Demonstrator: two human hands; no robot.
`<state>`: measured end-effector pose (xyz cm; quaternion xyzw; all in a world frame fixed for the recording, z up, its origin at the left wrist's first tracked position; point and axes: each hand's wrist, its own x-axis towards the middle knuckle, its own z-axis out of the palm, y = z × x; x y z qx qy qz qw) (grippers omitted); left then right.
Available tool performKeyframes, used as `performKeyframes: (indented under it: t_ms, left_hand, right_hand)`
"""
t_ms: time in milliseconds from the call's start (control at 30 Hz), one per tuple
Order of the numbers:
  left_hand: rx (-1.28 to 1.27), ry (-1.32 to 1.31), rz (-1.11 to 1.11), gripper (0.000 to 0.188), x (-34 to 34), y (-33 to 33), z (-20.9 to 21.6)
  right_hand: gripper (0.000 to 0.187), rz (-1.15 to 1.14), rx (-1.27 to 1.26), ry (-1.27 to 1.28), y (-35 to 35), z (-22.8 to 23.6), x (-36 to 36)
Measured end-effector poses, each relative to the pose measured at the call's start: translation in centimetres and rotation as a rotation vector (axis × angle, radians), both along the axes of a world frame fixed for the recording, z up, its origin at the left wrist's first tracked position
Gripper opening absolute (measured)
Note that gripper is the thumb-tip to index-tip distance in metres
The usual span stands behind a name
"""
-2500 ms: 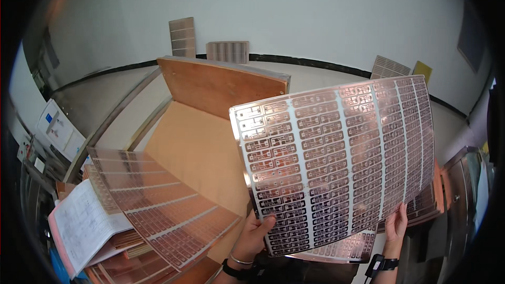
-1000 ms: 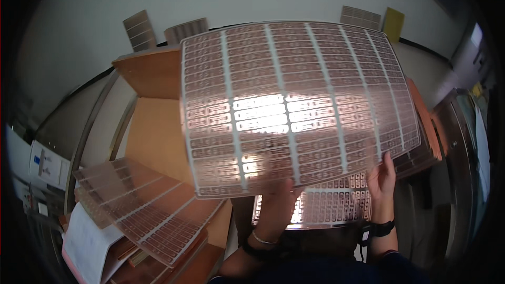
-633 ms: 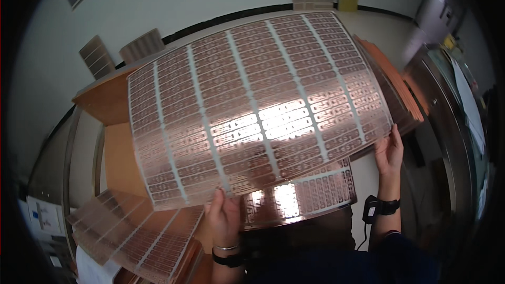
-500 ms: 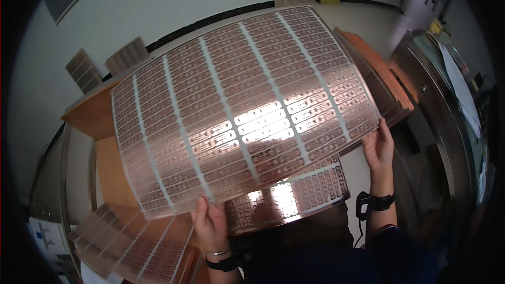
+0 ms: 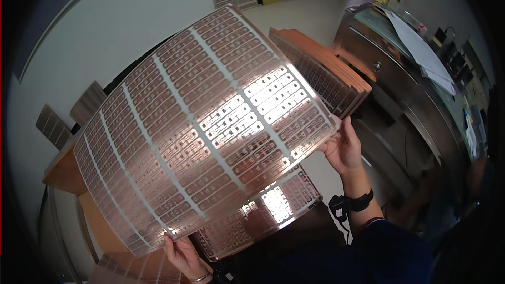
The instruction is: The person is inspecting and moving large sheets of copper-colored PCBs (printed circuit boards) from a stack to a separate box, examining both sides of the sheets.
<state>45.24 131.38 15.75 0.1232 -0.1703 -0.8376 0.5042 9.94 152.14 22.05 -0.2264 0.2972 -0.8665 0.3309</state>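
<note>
Far left: an orange-brown wooden board (image 5: 63,171) shows below the raised sheet's edge. Left hand (image 5: 181,255), low centre-left, fingers closed on the bottom corner of a large, thin, copper-coloured etched metal sheet (image 5: 200,131), held up and bowed, with glare at its middle; it blocks most of the view behind. Beneath it lies a second patterned copper sheet (image 5: 258,221). Right hand (image 5: 344,147), a black wristband below it, grips the sheet's right corner. Behind: a stack of copper-coloured sheets (image 5: 326,73). Far right: a grey metal cabinet (image 5: 400,73), white papers (image 5: 421,47) on top.
</note>
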Motion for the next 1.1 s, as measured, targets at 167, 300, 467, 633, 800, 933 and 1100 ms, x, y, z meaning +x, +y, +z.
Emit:
performKeyframes:
  t_ms: [167, 300, 467, 633, 800, 933, 1100]
  left_hand:
    - [0.076, -0.042, 0.088, 0.024, 1.2, -0.2, -0.4]
    - [-0.024, -0.1, 0.109, 0.026, 2.4, -0.6, 0.6]
    - [-0.222, -0.108, 0.044, 0.03, 1.3, -2.2, 3.3]
    - [-0.113, 0.022, 0.11, 0.033, -3.9, -1.2, 5.2]
    - [-0.134, -0.284, -0.214, 0.044, -8.9, 5.5, 5.3]
    - [-0.026, -0.384, -0.329, 0.045, -9.0, 6.6, 4.2]
    - [-0.052, -0.373, -0.239, 0.044, -4.3, 5.0, 3.6]
  right_hand:
    - [0.059, 0.049, 0.003, -0.091, 0.7, 0.0, -0.7]
    - [0.058, 0.071, 0.115, -0.156, 1.6, 0.1, -1.0]
    - [0.047, 0.076, 0.363, 0.101, 1.2, -0.2, -0.5]
    - [0.042, 0.056, 0.307, 0.044, -2.1, -1.2, 2.4]
    - [0.033, 0.182, 0.28, -0.212, -7.2, -2.8, 8.5]
    - [0.028, 0.347, 0.163, -0.357, -8.8, -4.4, 12.2]
    - [0.029, 0.28, 0.171, -0.354, -8.8, -4.5, 9.3]
